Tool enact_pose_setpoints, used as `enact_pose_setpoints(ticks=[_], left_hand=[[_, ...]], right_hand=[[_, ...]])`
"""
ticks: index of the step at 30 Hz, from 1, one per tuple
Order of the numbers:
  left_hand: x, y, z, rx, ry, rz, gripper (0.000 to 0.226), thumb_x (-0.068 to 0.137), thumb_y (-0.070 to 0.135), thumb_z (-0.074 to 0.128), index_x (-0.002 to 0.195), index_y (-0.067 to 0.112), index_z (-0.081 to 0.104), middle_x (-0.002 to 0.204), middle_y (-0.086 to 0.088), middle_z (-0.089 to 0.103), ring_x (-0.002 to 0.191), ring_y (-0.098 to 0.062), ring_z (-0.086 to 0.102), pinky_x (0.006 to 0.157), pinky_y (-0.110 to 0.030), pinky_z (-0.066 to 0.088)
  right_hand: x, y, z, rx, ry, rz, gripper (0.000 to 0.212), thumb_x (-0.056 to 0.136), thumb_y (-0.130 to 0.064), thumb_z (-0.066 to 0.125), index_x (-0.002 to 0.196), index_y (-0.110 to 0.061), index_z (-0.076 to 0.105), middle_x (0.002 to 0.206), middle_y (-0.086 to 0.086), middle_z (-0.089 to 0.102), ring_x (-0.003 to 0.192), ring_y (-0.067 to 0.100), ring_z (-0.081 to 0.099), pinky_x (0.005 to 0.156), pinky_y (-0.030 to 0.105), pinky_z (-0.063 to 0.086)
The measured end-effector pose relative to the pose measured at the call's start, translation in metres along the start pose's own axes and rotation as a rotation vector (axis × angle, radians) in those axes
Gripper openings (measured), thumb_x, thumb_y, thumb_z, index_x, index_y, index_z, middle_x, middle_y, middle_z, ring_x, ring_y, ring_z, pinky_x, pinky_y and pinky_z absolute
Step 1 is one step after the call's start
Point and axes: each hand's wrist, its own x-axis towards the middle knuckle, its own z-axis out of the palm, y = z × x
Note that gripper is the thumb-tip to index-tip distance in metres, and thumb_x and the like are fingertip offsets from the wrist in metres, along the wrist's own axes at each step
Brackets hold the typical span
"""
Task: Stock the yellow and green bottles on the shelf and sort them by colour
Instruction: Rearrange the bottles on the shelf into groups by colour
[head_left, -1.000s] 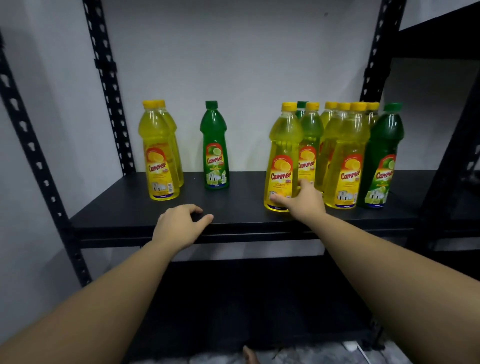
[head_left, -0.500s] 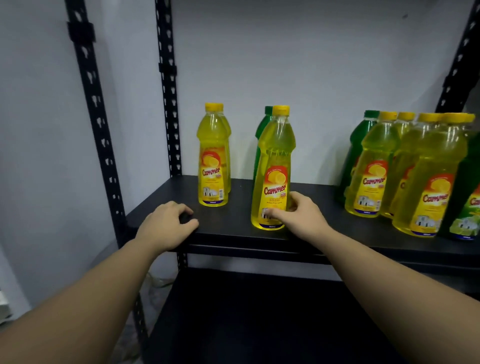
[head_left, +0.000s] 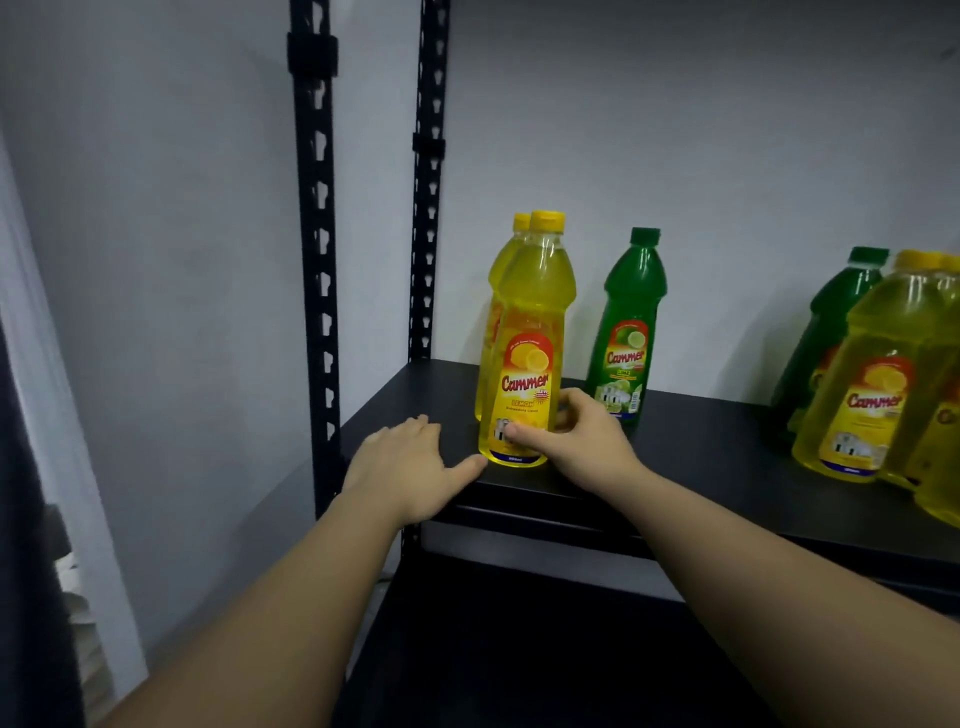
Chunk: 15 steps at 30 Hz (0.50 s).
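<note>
My right hand (head_left: 574, 444) grips the base of a yellow bottle (head_left: 530, 332) that stands upright near the front left of the black shelf (head_left: 701, 467). Directly behind it another yellow bottle (head_left: 501, 270) shows only its cap and left side. A lone green bottle (head_left: 626, 332) stands to the right, near the wall. At the far right is a cluster of yellow bottles (head_left: 878, 374) with a green bottle (head_left: 831, 322) behind them. My left hand (head_left: 410, 462) rests flat on the shelf's front left corner, its thumb close to the held bottle's base.
Two black perforated uprights (head_left: 317, 260) rise at the shelf's left end against a white wall. A lower black shelf (head_left: 545, 649) lies beneath my arms. Something white and stacked (head_left: 78, 597) sits low at the far left.
My right hand has slid the yellow bottle leftward along the shelf until it stands in front of the left yellow bottle. The view has swung left. My left hand stays on the shelf edge.
</note>
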Motion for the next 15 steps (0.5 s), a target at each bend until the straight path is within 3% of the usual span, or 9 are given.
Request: enact_pose_setpoints(ticks=[7, 15], left_hand=[[0.004, -0.001, 0.004, 0.04, 0.0, -0.027, 0.104, 0.086, 0.09, 0.02, 0.153, 0.014, 0.044, 0.159, -0.006, 0.043, 0.148, -0.022, 0.037, 0.117, -0.042, 0.031], [0.002, -0.002, 0.003, 0.027, 0.015, -0.023, 0.101, 0.087, 0.088, 0.024, 0.152, 0.014, 0.045, 0.158, -0.005, 0.046, 0.147, -0.021, 0.039, 0.115, -0.041, 0.033]], right_hand=[[0.004, -0.015, 0.027, -0.086, 0.009, -0.009, 0.075, 0.069, -0.06, 0.089, 0.129, -0.026, 0.058, 0.114, -0.012, 0.072, 0.097, 0.001, 0.068, 0.082, 0.023, 0.055], [0.002, -0.017, 0.028, -0.172, 0.013, -0.001, 0.076, 0.064, -0.059, 0.092, 0.123, -0.027, 0.058, 0.112, -0.012, 0.072, 0.097, 0.004, 0.069, 0.087, 0.029, 0.057]])
